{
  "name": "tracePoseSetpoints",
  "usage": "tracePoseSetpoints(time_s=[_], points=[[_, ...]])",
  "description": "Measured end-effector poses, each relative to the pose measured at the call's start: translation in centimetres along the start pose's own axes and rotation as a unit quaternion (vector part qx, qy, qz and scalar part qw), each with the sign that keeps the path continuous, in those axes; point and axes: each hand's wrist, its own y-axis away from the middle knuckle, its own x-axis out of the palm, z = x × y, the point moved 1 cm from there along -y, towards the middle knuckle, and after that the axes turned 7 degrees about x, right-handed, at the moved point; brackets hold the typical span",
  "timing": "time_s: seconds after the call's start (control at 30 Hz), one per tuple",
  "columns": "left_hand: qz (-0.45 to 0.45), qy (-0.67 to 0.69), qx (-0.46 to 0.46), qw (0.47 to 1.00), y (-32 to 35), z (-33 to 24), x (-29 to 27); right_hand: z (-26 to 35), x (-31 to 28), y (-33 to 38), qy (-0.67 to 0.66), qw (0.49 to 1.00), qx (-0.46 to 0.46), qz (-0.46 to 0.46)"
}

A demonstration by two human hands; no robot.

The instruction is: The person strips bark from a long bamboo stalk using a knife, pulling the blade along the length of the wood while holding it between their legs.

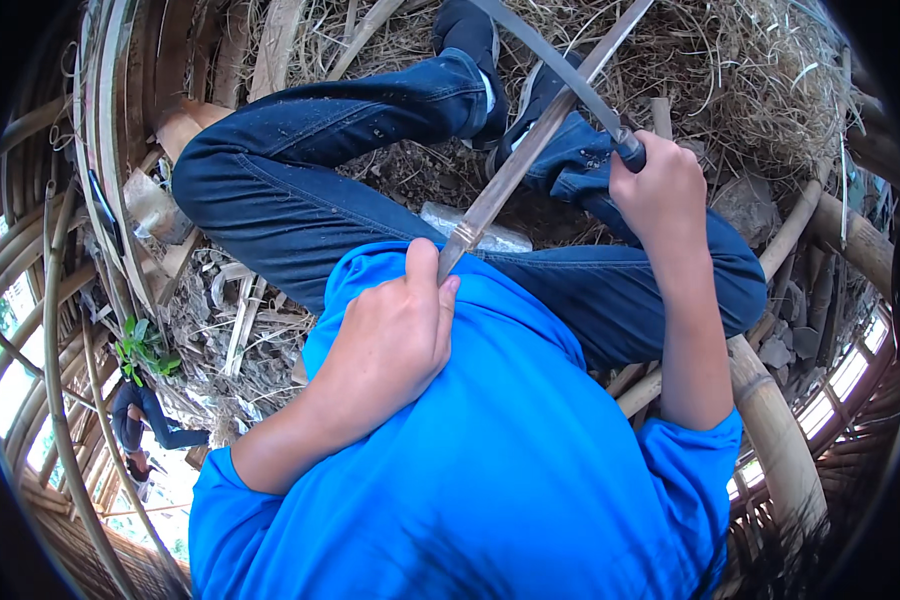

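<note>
Slanting up and right, a strip [515,172] leads from the left hand [395,320], clamped round its near end, across the knife [592,103] clenched in the right hand [662,185].

A plain, bright blue shirt [490,430] is worn, loosely draped and creased in places, with its sleeves [695,460] ended high enough for both forearms [694,330] to be left uncovered. The left hand [385,320] and right hand [667,195] are bare. Dark blue jeans [300,225], visibly stitched and lightly flecked, are matched with dark, white-edged shoes [467,32]
</note>
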Motion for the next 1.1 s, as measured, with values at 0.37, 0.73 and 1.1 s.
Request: tracePoseSetpoints(time_s=[0.37,0.73,1.1], points=[[0.009,0.044,-0.019,0.999,0.5,0.1,-0.1,-0.1,0.8,-0.6,-0.008,0.999,-0.034,-0.016],[0.031,0.047,-0.034,0.998,-0.1,-0.2,0.0,-2.3,0.9,-3.7,-0.008,0.999,0.042,-0.011],[0.023,0.056,-0.030,0.998,-0.2,0.2,-0.5,-1.3,1.6,-4.8,-0.056,0.996,0.041,-0.051]])
